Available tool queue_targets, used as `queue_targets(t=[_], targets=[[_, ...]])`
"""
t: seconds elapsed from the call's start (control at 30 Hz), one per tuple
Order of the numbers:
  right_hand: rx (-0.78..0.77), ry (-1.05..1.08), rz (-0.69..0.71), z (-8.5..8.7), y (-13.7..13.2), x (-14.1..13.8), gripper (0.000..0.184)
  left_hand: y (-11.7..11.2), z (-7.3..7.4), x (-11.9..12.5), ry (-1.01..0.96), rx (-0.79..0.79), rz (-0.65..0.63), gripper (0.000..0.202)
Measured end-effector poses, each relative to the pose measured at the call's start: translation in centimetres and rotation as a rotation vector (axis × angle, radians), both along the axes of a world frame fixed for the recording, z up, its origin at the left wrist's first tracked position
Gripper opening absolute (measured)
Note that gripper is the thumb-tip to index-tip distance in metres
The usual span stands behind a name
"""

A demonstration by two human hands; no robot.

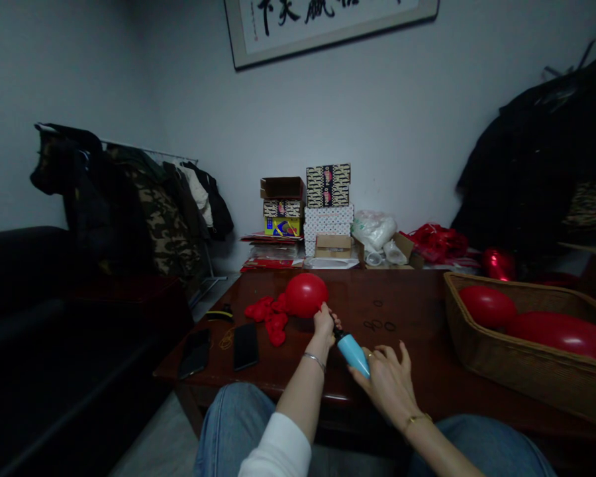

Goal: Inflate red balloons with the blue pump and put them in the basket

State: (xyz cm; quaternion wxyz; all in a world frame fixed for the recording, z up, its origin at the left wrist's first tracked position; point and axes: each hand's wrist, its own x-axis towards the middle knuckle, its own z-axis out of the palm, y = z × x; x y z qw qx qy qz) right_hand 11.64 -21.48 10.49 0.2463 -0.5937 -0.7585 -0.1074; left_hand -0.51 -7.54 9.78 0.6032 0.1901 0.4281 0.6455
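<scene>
A small round red balloon (305, 294) sits on the nozzle of a light blue hand pump (352, 353) above the dark wooden table (412, 351). My left hand (324, 324) is closed round the balloon's neck at the pump's black tip. My right hand (386, 381) grips the pump's lower end from behind, some fingers lifted. A pile of limp red balloons (269, 316) lies just left of the inflated one.
A wicker basket (506, 358) at the right holds inflated red balloons (561, 333). Two dark phones (246, 346) lie at the table's left; rubber bands (377, 324) lie mid-table. Stacked boxes (328, 212) and bags stand at the back. Coats hang on a rack (129, 199) at left.
</scene>
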Motion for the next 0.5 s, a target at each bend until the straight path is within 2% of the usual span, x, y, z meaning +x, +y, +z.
queue_targets(t=[0.1, 0.33, 0.5], targets=[[-0.003, 0.005, 0.019, -0.4, -0.9, 0.5, 0.036, 0.4, -0.1, -1.0, -0.011, -0.001, 0.02, 0.028], [0.035, -0.008, 0.108, -1.4, -3.0, 3.4, 0.037, 2.0, 0.8, -3.9, -0.03, 0.072, 0.064, 0.027], [0.067, -0.015, 0.11, -1.8, -3.6, 4.1, 0.036, 2.1, 0.8, -4.1, -0.042, 0.069, 0.06, 0.031]])
